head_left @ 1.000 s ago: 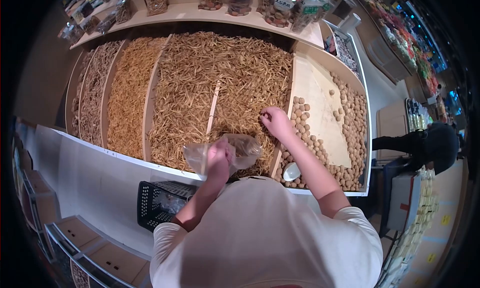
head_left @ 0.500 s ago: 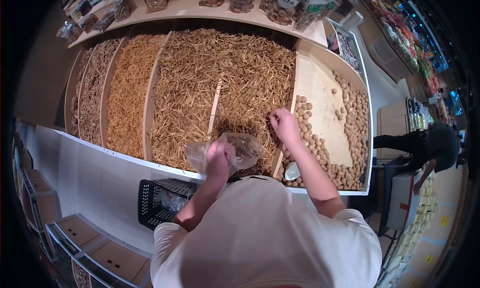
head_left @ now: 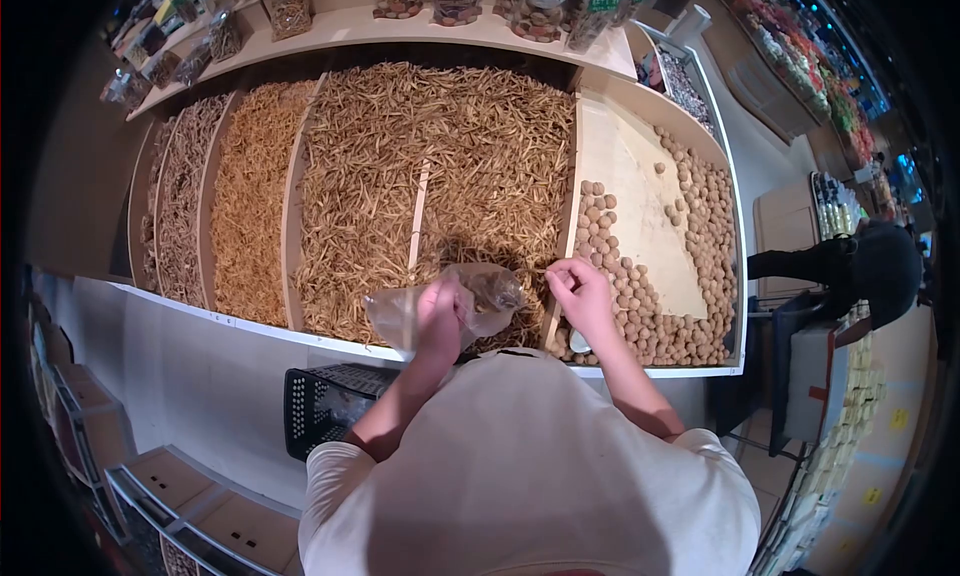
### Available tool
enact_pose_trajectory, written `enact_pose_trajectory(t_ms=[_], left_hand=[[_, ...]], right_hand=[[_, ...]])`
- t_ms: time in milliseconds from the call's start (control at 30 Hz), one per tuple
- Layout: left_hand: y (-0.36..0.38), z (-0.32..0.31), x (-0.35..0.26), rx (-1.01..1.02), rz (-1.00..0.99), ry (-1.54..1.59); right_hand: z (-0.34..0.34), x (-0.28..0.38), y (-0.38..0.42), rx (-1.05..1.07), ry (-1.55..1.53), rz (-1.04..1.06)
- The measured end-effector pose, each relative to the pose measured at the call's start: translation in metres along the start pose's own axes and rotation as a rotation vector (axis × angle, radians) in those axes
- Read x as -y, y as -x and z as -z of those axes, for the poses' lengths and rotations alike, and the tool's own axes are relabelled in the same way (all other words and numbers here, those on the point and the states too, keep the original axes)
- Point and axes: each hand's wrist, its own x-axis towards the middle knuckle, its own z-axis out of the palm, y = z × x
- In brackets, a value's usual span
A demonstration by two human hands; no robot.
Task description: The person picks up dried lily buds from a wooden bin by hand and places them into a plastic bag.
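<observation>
My left hand (head_left: 438, 311) is closed on a clear plastic bag (head_left: 492, 311), held low over the front of the bin of dried brown strips (head_left: 490, 166). What lies inside the bag is hard to make out. Thumb and fingertips of my right hand (head_left: 584, 294) pinch a thin dried strip (head_left: 531, 270), which points left toward the bag. That hand is over the wooden divider between the strips and the walnuts (head_left: 650, 321). Just below it, a white scoop (head_left: 579, 342) rests among the walnuts, partly covered by my wrist.
Bins of orange strips (head_left: 252, 191) and paler dried pieces (head_left: 188, 201) lie to the left. Bagged goods and jars line the shelf (head_left: 400, 31) behind. A dark shopping basket (head_left: 303, 416) stands below the counter. At the right, a person (head_left: 885, 271) in dark clothes bends by boxes.
My right hand has drawn back toward me, away from the strips, and a thin strip now shows at its fingertips. My left hand still holds the bag in about the same place.
</observation>
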Motion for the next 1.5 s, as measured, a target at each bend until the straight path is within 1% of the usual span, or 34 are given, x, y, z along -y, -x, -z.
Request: enact_pose_trajectory(t_ms=[67,100,133,200,233,267,333,367,433,500,567,600,667,700,733,800,933,1000,1167,1233,1300,1400,1467,1500], left_hand=[[0.001,0.002,0.0,0.02,-0.011,-0.013],[0.002,0.003,0.0,0.042,-0.022,-0.023],[0.002,0.004,0.0,0.038,-0.022,-0.024],[0.003,0.007,0.001,0.032,-0.051,-0.068],[0.004,0.007,0.002,0.028,-0.053,-0.067],[0.003,0.008,0.002,0.035,-0.073,-0.053],[0.005,0.008,-0.001,0.036,-0.098,-0.037],[0.008,0.008,-0.002,0.037,-0.081,-0.012],[0.011,0.006,-0.005,0.041,-0.065,0.014],[0.012,0.003,-0.006,-0.009,-0.08,-0.012],[0.01,0.005,-0.003,0.019,-0.08,0.002],[0.01,0.006,-0.001,0.042,-0.078,0.015],[0.009,0.005,0.003,0.032,-0.065,0.011],[0.008,0.005,0.003,0.023,-0.057,0.004],[0.008,0.004,0.002,0.024,-0.06,0.005],[0.008,0.003,0.001,0.017,-0.067,-0.001],[0.011,0.005,-0.003,0.019,-0.071,0.013],[0.01,0.007,-0.002,0.005,-0.098,0.022],[0.006,0.008,0.0,-0.034,-0.092,0.03],[0.006,0.008,0.001,-0.048,-0.074,0.021],[0.007,0.007,-0.001,0.005,-0.066,0.068],[0.009,0.001,-0.005,-0.012,-0.06,0.019],[0.008,0.002,-0.004,-0.007,-0.056,0.021],[0.007,0.001,-0.003,-0.003,-0.054,0.023]], right_hand=[[-0.016,0.003,0.006,0.057,0.002,0.037],[-0.019,0.015,0.008,0.145,0.027,-0.058],[-0.025,0.014,0.009,0.148,0.025,-0.06],[-0.038,0.006,0.011,0.161,0.162,0.335],[-0.043,0.004,0.01,0.181,0.119,0.39],[-0.042,0.002,0.01,0.184,0.117,0.394],[-0.037,0.009,0.008,0.181,0.176,0.186],[-0.033,0.009,0.005,0.187,0.175,0.189],[-0.021,0.005,-0.005,0.124,0.208,0.013],[-0.01,-0.008,-0.016,0.085,0.257,0.041],[-0.007,-0.022,-0.026,0.018,0.342,0.061],[-0.006,-0.027,-0.032,0.019,0.344,0.06],[-0.005,-0.037,-0.043,0.057,0.454,0.085],[-0.006,-0.036,-0.047,0.088,0.514,0.062],[-0.008,-0.038,-0.05,0.088,0.514,0.064],[-0.015,-0.048,-0.055,0.158,0.646,0.095],[-0.031,-0.057,-0.056,0.186,0.661,0.133],[-0.036,-0.059,-0.056,0.157,0.724,0.155],[-0.037,-0.074,-0.058,0.142,0.65,0.201],[-0.031,-0.067,-0.055,0.121,0.615,0.211],[-0.02,-0.055,-0.049,0.12,0.645,0.135],[-0.006,-0.043,-0.037,0.08,0.62,0.106],[0.004,-0.036,-0.028,0.058,0.589,0.115],[0.009,-0.03,-0.024,0.076,0.557,0.172]])
